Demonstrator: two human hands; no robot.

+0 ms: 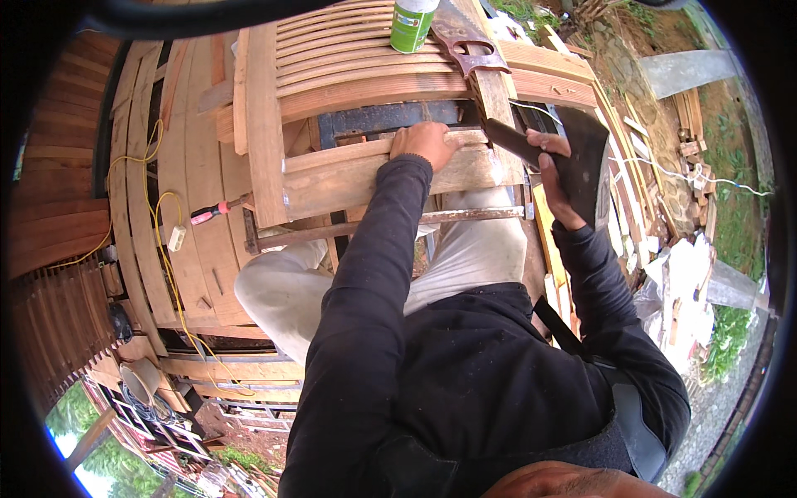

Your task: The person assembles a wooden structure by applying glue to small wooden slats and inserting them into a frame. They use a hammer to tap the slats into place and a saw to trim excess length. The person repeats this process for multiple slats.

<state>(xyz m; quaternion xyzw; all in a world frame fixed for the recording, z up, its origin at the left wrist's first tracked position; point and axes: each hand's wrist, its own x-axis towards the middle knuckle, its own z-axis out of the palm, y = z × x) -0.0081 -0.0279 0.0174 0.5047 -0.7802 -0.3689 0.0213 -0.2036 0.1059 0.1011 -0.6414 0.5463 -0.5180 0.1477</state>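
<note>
My left hand is closed over the near wooden rail of a slatted wooden frame, its fingers curled at the edge. To the right, my right hand is closed around a dark tool with a broad flat part and a narrower bar pointing toward the rail's right end. Its exact kind does not show clearly. Beyond my hands, a handsaw with a brown handle lies on the frame's right upright. A green and white can stands on the slats beside the saw.
At left, a red-and-black-handled tool lies on the plank platform. A yellow cord with a pale socket block runs across the planks. Loose timber and white plastic sheeting lie at right. A rusty metal bar crosses above my legs.
</note>
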